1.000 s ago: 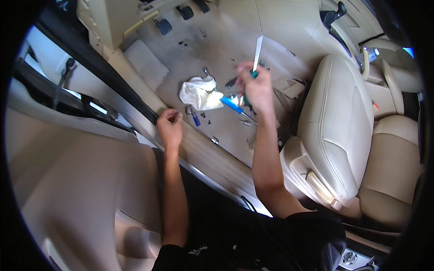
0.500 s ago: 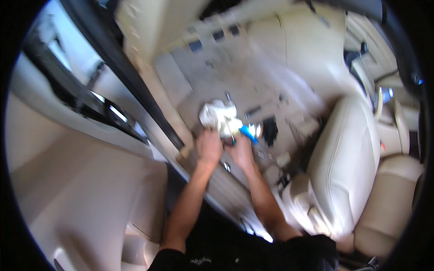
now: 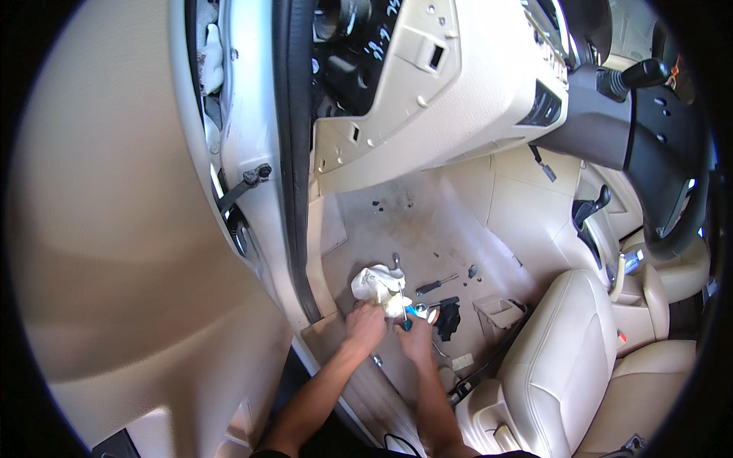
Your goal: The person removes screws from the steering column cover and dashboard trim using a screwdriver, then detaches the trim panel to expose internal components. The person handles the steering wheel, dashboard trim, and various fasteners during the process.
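Observation:
My left hand (image 3: 366,325) is closed at the lower edge of a crumpled white cloth (image 3: 372,281) on the car floor; what its fingers grip is hidden. My right hand (image 3: 415,340) is closed around the teal handle of a screwdriver (image 3: 402,299). Its thin shaft points away from me, across a bright, pale yellowish piece (image 3: 394,307) between the hands. Just beyond the right hand lies something blue (image 3: 417,311), partly covered. A black crumpled item (image 3: 449,319), perhaps a glove, rests to its right.
Another screwdriver (image 3: 437,285) and small dark bits lie on the beige floor. A beige trim piece (image 3: 500,311) stands near the seat (image 3: 557,343). The dashboard (image 3: 458,99) and steering wheel (image 3: 672,153) overhang the far side. The door (image 3: 137,244) stands open at left.
The view has tilted up and steadied, bringing in the dashboard and steering wheel. Both hands stay close together beside the white cloth, the right still with the screwdriver.

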Demonstrator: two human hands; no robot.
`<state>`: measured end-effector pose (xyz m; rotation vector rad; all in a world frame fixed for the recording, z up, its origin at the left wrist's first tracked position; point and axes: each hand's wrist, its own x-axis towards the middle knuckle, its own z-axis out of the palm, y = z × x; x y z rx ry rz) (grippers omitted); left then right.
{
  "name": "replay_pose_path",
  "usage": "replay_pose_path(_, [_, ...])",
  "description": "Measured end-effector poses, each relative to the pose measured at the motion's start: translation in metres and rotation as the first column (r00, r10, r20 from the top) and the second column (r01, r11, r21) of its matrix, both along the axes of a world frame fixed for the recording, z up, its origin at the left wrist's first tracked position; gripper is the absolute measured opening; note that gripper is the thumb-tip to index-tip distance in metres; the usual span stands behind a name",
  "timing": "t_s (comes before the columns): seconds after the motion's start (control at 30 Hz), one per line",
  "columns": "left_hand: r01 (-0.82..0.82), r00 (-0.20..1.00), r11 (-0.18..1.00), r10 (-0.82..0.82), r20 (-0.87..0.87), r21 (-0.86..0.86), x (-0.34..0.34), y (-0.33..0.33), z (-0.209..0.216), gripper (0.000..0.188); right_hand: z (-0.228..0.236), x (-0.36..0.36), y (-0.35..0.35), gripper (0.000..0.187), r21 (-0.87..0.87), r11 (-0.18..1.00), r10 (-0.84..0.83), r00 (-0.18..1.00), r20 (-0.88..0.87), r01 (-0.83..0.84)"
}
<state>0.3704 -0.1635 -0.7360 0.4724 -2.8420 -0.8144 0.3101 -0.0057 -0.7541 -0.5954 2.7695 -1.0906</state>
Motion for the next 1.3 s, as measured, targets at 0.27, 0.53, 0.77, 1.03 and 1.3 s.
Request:
replay_pose_path(0.27, [0.132, 0.814, 0.686, 0.337, -0.473, 0.715, 0.041, -0.052, 0.124, 0.009, -0.009, 0.001, 0.007, 0.019, -0.013, 0.998, 0.057, 0.996, 0.072, -0.057])
replay_pose_path(0.53, [0.294, 0.23, 0.696, 0.614, -0.755, 0.655, 0.048, -0.062, 0.275, 0.019, -0.006, 0.008, 0.003, 0.021, 0.018, 0.99, 0.141, 0.988, 0.057, -0.142])
replay_pose_path(0.77, [0.409, -0.06, 0.842, 0.41, -0.91, 0.353, 0.018, -0.081, 0.371, 0.008, -0.009, 0.009, 0.009, 0.026, 0.014, 0.987, 0.157, 0.984, 0.087, -0.158])
replay_pose_path(1.03, [0.548, -0.05, 0.783, 0.384, -0.922, 0.296, -0.001, -0.092, 0.403, 0.01, -0.006, 0.011, 0.008, 0.025, 0.029, 0.996, 0.078, 0.978, 0.196, -0.086])
replay_pose_path(1.3, [0.597, 0.051, 0.711, 0.429, -0.902, 0.372, 0.004, -0.089, 0.407, 0.01, -0.024, 0.006, 0.011, 0.026, 0.012, 0.998, 0.058, 0.98, 0.19, -0.062])
